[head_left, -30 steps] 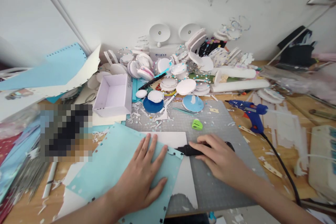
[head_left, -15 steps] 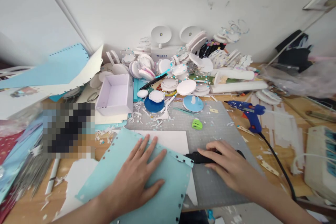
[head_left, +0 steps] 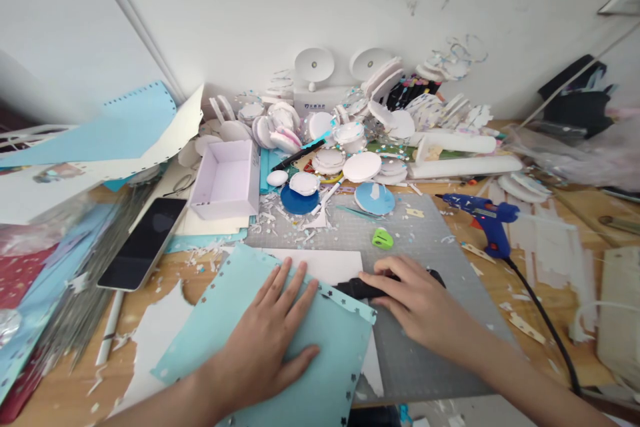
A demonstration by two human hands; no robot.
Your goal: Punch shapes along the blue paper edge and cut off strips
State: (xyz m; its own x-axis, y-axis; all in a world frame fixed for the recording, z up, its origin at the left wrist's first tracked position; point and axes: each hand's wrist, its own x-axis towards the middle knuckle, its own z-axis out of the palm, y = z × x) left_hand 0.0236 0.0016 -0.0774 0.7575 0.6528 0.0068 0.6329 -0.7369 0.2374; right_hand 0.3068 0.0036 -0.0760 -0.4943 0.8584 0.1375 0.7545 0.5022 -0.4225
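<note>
My left hand [head_left: 270, 340] lies flat with fingers spread on a light blue paper sheet [head_left: 225, 320] whose edge has small punched shapes. A white sheet [head_left: 335, 265] lies under it on the grey cutting mat [head_left: 425, 247]. My right hand [head_left: 420, 303] is closed over a black punch tool [head_left: 357, 288] pressed at the blue sheet's right edge.
A blue glue gun [head_left: 487, 223] with a black cord lies at the right. A green sharpener [head_left: 383, 238] sits on the mat. A white open box [head_left: 227, 180], a dark phone [head_left: 145, 243] and piles of white and blue discs crowd the back, with paper stacks on the left.
The black tool and my right hand slid right along the sheet's edge, then back left. The blue sheet shifted slightly to the right. The view moved a little.
</note>
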